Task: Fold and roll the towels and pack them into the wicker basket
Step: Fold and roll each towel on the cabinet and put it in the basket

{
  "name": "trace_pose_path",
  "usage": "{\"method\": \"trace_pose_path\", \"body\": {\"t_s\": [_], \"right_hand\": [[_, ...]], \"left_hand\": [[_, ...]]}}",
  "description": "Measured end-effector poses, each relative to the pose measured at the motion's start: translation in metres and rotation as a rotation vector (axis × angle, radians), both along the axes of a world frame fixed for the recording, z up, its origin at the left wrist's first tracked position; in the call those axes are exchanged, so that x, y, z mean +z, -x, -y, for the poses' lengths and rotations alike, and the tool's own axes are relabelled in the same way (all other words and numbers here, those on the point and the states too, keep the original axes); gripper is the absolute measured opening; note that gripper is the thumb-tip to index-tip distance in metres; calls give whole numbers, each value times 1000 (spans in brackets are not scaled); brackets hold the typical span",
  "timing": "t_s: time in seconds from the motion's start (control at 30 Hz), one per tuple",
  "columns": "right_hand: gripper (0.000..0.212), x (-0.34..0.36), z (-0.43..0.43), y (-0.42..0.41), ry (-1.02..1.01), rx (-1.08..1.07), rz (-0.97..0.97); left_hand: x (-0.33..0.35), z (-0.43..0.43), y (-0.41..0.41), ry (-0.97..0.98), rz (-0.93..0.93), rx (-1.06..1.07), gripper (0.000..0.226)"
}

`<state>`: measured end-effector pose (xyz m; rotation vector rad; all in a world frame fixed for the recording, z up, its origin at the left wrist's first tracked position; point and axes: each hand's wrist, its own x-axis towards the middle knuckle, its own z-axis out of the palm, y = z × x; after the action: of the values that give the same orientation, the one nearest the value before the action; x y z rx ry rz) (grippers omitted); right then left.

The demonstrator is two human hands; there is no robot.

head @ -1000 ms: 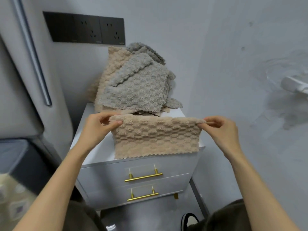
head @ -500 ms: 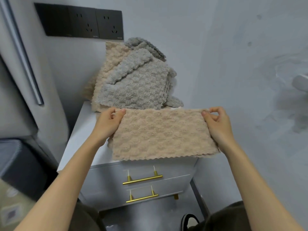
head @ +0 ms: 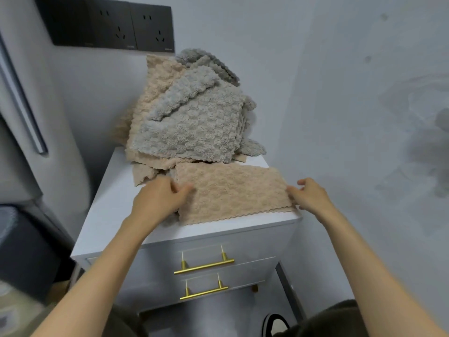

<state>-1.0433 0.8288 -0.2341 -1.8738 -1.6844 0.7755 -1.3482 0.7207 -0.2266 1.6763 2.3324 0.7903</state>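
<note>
A beige towel [head: 233,190], folded into a long strip, lies flat on the front of the white cabinet top [head: 116,198]. My left hand [head: 158,203] rests at its left end, thumb touching the cloth. At the strip's right end my right hand [head: 309,197] hovers with loose fingers that just touch the edge. Behind the strip a heap of grey towels [head: 192,125] and beige towels [head: 155,79] leans against the wall. No wicker basket is in view.
The cabinet has two drawers with gold handles [head: 204,265]. Black wall sockets [head: 109,25] sit above the heap. A wall closes the right side; a grey appliance [head: 29,105] stands on the left. A shoe [head: 274,324] shows on the floor below.
The folded beige towel, held up by its top corners before, has been laid down on the cabinet top. Both hands have let go of the corners and now rest at its ends.
</note>
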Motion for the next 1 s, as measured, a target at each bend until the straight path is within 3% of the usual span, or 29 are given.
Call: {"method": "trace_pose_path", "body": {"t_s": [0.13,0.3,0.47,0.63,0.73,1.0], "right_hand": [[36,1,8,-2,45,15,27],[15,6,13,1,-3,-15,-140],[13,18,22,3,21,-5,-425],[12,22,25,0,-1,-14,-532],[9,20,27,0,41,17,-517],[9,3,32,-3,-69,44,-74]], "left_hand": [[-1,19,-10,216,-195,-4,58],[-3,21,-10,224,-203,30,47],[0,18,0,143,59,6,31],[18,16,7,-120,549,-80,25],[17,11,11,-190,624,-81,24],[-3,5,16,-125,320,-83,24]]}}
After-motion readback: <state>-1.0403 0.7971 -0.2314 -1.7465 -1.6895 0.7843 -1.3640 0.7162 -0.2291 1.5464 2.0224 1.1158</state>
